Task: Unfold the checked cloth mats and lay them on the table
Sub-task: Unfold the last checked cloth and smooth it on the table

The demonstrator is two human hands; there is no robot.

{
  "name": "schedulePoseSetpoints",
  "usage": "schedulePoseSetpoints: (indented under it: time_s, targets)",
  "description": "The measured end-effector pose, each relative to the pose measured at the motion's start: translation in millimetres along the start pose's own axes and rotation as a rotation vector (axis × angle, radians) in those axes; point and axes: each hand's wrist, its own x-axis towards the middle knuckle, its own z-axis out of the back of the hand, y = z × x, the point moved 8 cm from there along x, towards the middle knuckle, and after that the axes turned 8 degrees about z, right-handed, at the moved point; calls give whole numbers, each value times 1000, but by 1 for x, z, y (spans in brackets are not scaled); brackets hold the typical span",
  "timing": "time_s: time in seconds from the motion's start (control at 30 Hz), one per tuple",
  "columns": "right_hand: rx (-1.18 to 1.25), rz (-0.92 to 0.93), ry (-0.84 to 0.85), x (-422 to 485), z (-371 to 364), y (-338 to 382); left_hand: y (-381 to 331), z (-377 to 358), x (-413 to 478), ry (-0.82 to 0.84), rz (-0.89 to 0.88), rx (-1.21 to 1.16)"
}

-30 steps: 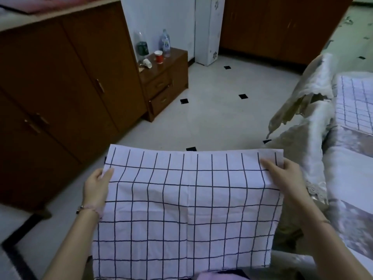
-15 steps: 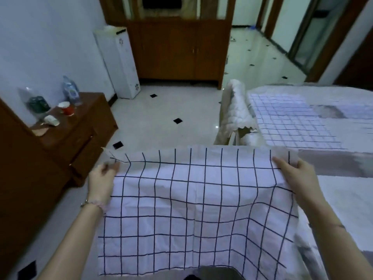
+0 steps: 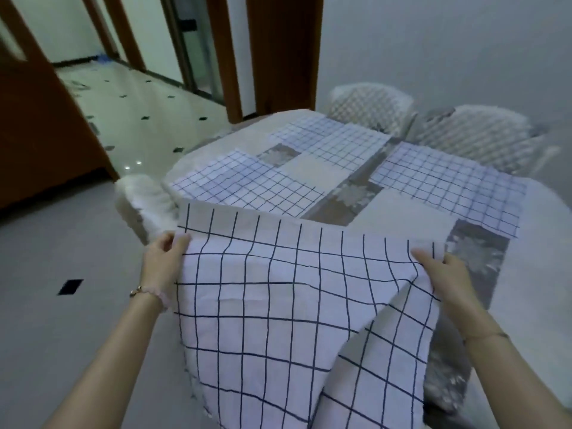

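Observation:
I hold an unfolded white mat with a dark check [image 3: 278, 305] spread out in front of me, over the near edge of the table [image 3: 411, 218]. My left hand [image 3: 164, 258] pinches its upper left corner. My right hand [image 3: 442, 274] grips its upper right corner. The mat hangs down with a fold on its right side. Three more checked mats lie flat on the table: one near left [image 3: 247, 184], one at the far middle [image 3: 328, 140], one at the right [image 3: 448, 184].
The table wears a pale cloth with grey patterned patches. Covered chairs stand behind it [image 3: 371, 103], [image 3: 476, 131] and at its left [image 3: 145, 199]. Wooden doors and a tiled floor [image 3: 130, 113] lie to the left.
My view has turned right, from the cabinets to the table. The mat, still held by both hands at its top corners, now hangs over the table's near edge.

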Motion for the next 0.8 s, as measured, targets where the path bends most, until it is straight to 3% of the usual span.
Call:
schedulePoseSetpoints:
  time_s: [0.23,0.43,0.63,0.8]
  targets:
    - [-78,-97,-283,23,44,-21,-47,-142,92,390,-87,93]
    - [-156,-249,-467,27,85,-61,-42,-253,121,678,-56,167]
    - [-181,-307,-553,41,109,-95,-22,-329,131,819,5,268]
    - [-218,-352,-549,70,122,-125,-3,-366,140,812,59,333]
